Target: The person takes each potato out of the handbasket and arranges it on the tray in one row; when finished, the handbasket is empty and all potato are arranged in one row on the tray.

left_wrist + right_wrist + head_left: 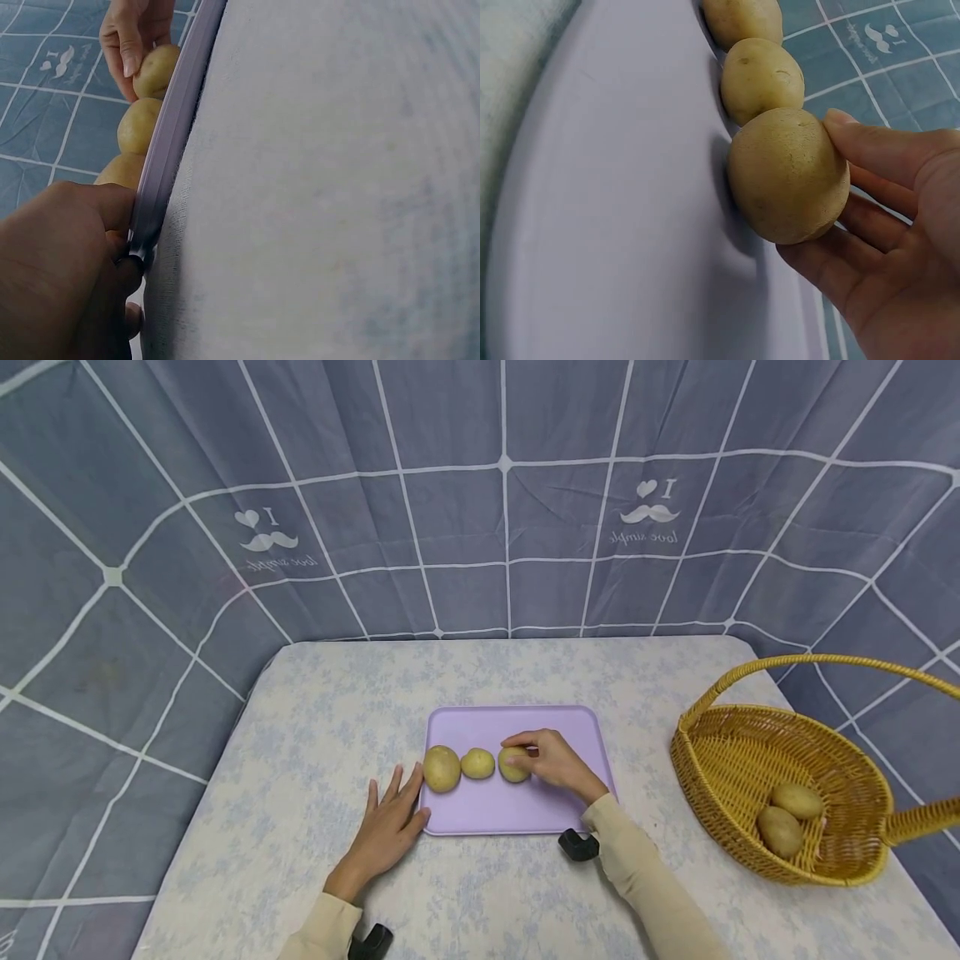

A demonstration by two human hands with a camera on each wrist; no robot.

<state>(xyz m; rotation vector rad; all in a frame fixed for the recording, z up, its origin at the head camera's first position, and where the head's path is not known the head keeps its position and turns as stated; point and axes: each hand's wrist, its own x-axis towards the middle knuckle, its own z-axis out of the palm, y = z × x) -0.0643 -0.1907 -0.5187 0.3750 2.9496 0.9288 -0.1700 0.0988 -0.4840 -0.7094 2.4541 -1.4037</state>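
Three potatoes form a row across a lilac tray [495,814]. The left potato [442,769] is the largest in the head view, and a smaller potato [477,763] lies in the middle. My right hand [553,760] grips the right potato [513,765] between thumb and fingers. In the right wrist view, this potato [789,176] is at the tray surface, close to the middle one. My left hand [388,827] rests at the tray's left edge with fingers spread, its fingertips near the largest potato.
A yellow wicker basket [697,785] with a tall handle stands on the right side of the table. Inside it lie two potatoes [787,818]. A pale floral cloth [337,710] covers the table, and a grey-blue checked curtain [465,518] hangs behind.
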